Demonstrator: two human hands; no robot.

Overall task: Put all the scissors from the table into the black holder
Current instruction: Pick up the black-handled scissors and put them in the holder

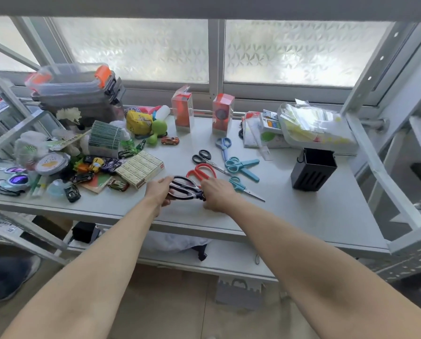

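Head view: both bare arms reach forward over a pale grey metal table (302, 216) set under a frosted window. The left hand (159, 189) closes its fingers around the handle loops of a large pair of scissors with black-and-grey plastic handles (186, 189), while the right hand (216, 193) covers the other end of the same pair — its fingers curl down over the blade side, though how firmly it grips cannot be told. The pair lies low over the table's front middle.

Just behind the hands lies a pair of red-handled scissors (200, 172), partly hidden by the right hand. Farther back sit small black-handled scissors (204, 158), their blades pointing right, and beyond them pale blue-handled scissors (224, 146) standing lengthwise toward the window. To the right rest teal-handled scissors with teal blade covers (241, 166), and near the right wrist a smaller teal-handled pair with bare metal blades (245, 188).

The black slotted rectangular holder (313, 168) stands upright well to the right of all the scissors, near the table's right side — nothing shows above its rim.

On the left, a cream box of stacked small cartons (140, 170) lies just behind the left hand, amid toy cars and other clutter
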